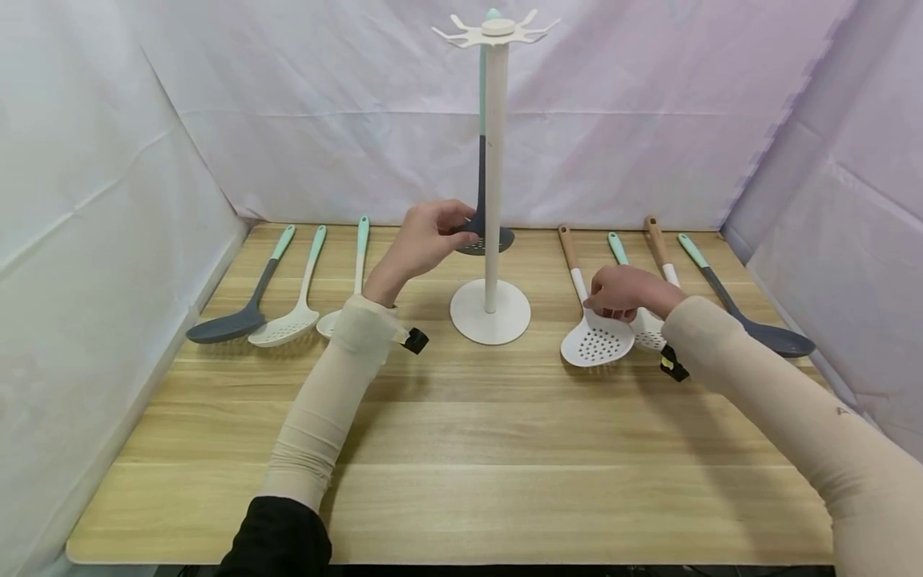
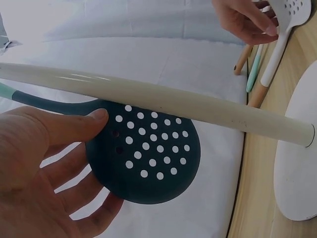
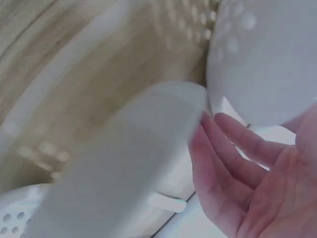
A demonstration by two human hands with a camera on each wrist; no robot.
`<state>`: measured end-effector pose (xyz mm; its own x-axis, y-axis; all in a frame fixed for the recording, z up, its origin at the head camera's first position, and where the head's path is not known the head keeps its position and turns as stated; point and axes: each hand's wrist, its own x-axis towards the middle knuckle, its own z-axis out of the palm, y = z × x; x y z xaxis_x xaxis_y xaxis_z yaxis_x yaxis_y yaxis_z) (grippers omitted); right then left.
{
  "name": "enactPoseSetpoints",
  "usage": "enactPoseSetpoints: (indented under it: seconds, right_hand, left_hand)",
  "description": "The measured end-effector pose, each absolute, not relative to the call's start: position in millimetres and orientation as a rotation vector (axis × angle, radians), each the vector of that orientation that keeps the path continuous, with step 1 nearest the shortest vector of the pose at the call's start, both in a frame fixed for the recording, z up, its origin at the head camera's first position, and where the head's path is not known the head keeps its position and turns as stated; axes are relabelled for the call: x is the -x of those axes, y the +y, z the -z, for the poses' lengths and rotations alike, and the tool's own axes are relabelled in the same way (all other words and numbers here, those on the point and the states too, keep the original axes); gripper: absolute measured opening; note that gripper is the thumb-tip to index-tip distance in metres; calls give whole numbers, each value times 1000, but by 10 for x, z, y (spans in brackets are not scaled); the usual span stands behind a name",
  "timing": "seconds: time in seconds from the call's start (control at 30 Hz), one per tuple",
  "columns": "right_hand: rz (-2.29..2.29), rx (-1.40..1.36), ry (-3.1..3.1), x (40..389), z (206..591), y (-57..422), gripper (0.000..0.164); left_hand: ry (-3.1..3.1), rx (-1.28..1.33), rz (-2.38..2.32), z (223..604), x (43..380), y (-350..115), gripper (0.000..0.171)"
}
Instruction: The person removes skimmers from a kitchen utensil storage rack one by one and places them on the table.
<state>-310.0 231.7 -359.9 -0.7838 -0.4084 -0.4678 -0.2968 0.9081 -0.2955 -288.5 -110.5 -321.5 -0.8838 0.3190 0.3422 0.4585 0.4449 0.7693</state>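
A dark grey skimmer (image 2: 148,148) with a mint handle (image 1: 483,96) hangs upright from the white utensil stand (image 1: 493,184), just behind its pole. My left hand (image 1: 427,240) pinches the skimmer by the head, thumb on the near face and fingers behind, as the left wrist view shows. Right of the stand, a white skimmer (image 1: 597,343) with a brown handle lies on the table. With its fingers at the neck, my right hand (image 1: 626,290) grips this skimmer; in the right wrist view the skimmer's head partly hides the thumb.
At the left of the wooden table (image 1: 461,481) lie a dark grey turner (image 1: 229,324), a white slotted turner (image 1: 288,325) and a white utensil (image 1: 328,322) partly behind the left arm. More utensils lie at right, including a dark grey one (image 1: 779,338). White cloth (image 1: 324,104) surrounds the table's back and sides.
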Motion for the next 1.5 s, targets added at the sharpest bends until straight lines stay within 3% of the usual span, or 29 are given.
enactPoseSetpoints:
  seconds: [0.33, 0.7, 1.1, 1.5]
  right_hand:
    - [540, 667, 2766, 3108, 3256, 2228, 24]
    - [921, 922, 2729, 2660, 2703, 1807, 24]
    - [1218, 1010, 2689, 2208, 2448, 1511, 11]
    - [1613, 1028, 2452, 2167, 2622, 1375, 12]
  left_hand:
    - [-2513, 655, 1560, 3164, 2870, -1158, 25]
    - [-2425, 763, 1501, 2982, 2632, -1056, 22]
    - [-2350, 694, 1472, 3145, 2858, -1084, 17]
    - [-2268, 654, 1482, 3139, 2864, -1079, 20]
